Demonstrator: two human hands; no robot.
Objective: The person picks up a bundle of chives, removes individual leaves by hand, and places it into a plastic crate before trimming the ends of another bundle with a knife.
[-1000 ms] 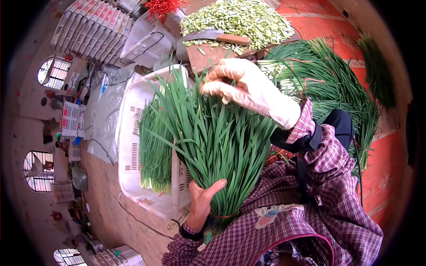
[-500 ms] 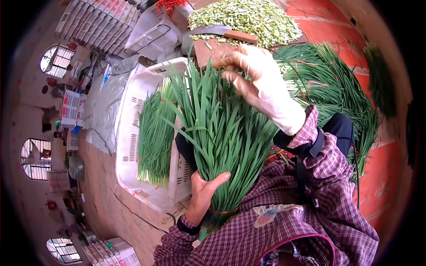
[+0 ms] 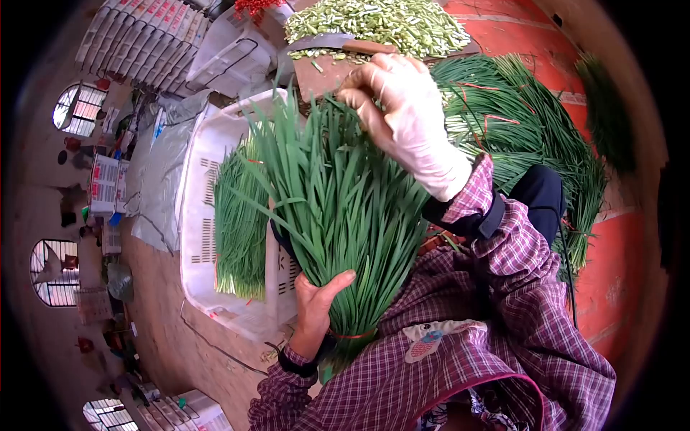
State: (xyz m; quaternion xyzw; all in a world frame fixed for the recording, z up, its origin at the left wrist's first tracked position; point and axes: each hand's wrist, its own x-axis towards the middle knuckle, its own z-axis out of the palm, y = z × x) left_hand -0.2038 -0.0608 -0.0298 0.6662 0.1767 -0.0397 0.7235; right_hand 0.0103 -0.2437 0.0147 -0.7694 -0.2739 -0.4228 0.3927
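A bunch of garlic chives [image 3: 341,208] fans out in front of me, its leaf tips pointing away and a red band round its lower end. My bare left hand [image 3: 316,309] is wrapped round the bunch just above that band, thumb lying across the leaves. At the far tips is my right hand [image 3: 410,118] in a whitish glove, fingers curled and pinched together against the leaf ends. Whatever is between those fingertips is too small to make out.
To the left stands a white plastic crate [image 3: 188,237] holding banded chives [image 3: 241,223]. A knife [image 3: 345,44] lies by a heap of chopped pale stalks [image 3: 388,21]. More banded bunches [image 3: 517,115] lie on the right. Stacked cartons [image 3: 144,43] stand at upper left.
My right hand's fingers have come down onto the leaf tips and drawn together. My left hand keeps its grip on the bunch. The view has shifted slightly.
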